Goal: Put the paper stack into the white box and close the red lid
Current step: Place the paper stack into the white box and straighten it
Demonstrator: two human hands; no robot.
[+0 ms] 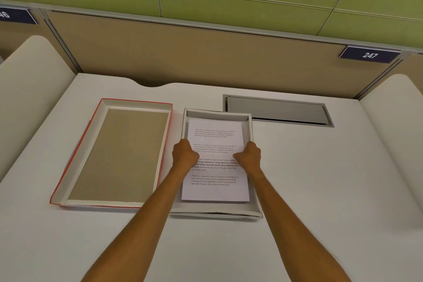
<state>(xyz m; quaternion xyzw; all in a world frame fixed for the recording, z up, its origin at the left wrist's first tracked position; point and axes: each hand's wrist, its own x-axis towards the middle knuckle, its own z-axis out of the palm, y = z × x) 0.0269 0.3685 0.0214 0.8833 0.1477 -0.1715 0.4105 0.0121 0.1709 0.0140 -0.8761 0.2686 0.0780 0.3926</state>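
Both hands are closed on the paper (pixel 216 162), one at each long edge near its middle. Left hand (pixel 184 154) grips the left edge, thumb over the printed face, fingers curled under and hidden. Right hand (pixel 249 155) grips the right edge in the same manner. Both forearms reach in from the near side of the desk (pixel 320 178).

Paper lies inside the box (pixel 250 130), printed side up, four blocks of text showing. Whether the sheets rest flat on the box floor or are held slightly above it cannot be told. Its near edge lies short of the near wall of the box; its far edge lies short of the far wall.

Lid (pixel 114 155) lies just left of the box, upside down, brown inner face up, red showing along its outer rim. Lid and box sit close together; contact cannot be confirmed.

Grey cable hatch (pixel 277 110) is set into the desk beyond the box, to its right. Number plate 247 (pixel 369 55) hangs on the partition behind the box, far right.
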